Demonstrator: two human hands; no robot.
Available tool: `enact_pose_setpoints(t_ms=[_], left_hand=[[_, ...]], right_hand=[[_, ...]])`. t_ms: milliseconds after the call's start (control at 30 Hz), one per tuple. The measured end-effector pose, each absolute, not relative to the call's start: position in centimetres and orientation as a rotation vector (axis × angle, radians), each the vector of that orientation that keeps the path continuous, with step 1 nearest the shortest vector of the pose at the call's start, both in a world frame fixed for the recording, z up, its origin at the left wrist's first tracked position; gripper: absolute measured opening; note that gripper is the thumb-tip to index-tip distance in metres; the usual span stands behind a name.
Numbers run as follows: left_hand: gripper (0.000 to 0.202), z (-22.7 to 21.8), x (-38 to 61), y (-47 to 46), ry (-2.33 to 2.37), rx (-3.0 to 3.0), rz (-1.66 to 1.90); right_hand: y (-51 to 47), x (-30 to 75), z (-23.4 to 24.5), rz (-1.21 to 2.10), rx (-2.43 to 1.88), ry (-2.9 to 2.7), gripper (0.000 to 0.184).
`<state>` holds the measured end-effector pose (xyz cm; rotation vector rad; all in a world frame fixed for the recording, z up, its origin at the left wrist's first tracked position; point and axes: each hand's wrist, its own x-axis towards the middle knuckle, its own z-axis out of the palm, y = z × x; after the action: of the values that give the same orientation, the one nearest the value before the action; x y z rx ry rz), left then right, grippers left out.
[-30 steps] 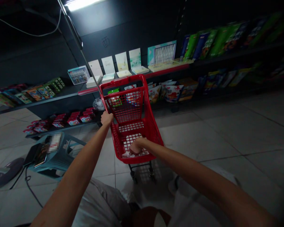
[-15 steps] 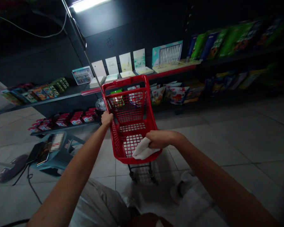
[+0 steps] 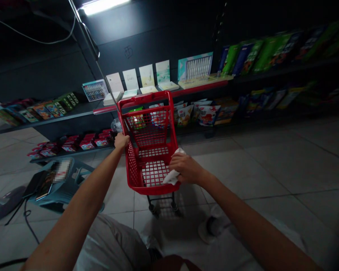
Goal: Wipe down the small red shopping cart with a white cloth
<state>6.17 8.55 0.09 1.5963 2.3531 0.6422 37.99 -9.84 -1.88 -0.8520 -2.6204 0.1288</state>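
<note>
A red plastic shopping cart point(image 3: 151, 190) with mesh walls stands on wheels right in front of me. My left hand point(image 3: 121, 140) is closed around its left rim. On the cart's right side, my right hand point(image 3: 183, 168) grips a crumpled white cloth point(image 3: 172, 177) and presses it against the rim. Part of the cloth sticks out above the fingers and part hangs below them, inside the cart's edge. The fingers hide the middle of the cloth.
Behind the cart, a dark shelf holds upright booklets point(image 3: 147, 76), boxes and snack bags point(image 3: 209, 114). At left, a blue-grey stool point(image 3: 53, 197) carries a dark device with a cable. A thin metal pole point(image 3: 86, 37) rises past the cart's left side.
My right hand has moved up along the cart's right rim with the white cloth, turning its knuckles upward. My left hand stays on the left rim. The view has shifted slightly.
</note>
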Motion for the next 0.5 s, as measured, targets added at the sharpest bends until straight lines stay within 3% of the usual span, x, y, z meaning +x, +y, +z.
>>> enact_pose_setpoints(t_ms=[167, 333, 500], left_hand=[[0.047, 1.1, 7.9, 6.9, 2.536, 1.785, 0.589], [0.091, 1.1, 10.0, 1.5, 2.436, 2.049, 0.379], [0.069, 0.1, 13.2, -7.9, 2.310, 2.299, 0.300]], right_hand=[[-10.5, 36.1, -3.0, 0.074, -0.973, -2.610, 0.009], [-10.3, 35.5, -3.2, 0.036, -1.073, -2.554, 0.008], [-10.1, 34.6, -3.4, 0.018, -1.087, -2.552, 0.015]])
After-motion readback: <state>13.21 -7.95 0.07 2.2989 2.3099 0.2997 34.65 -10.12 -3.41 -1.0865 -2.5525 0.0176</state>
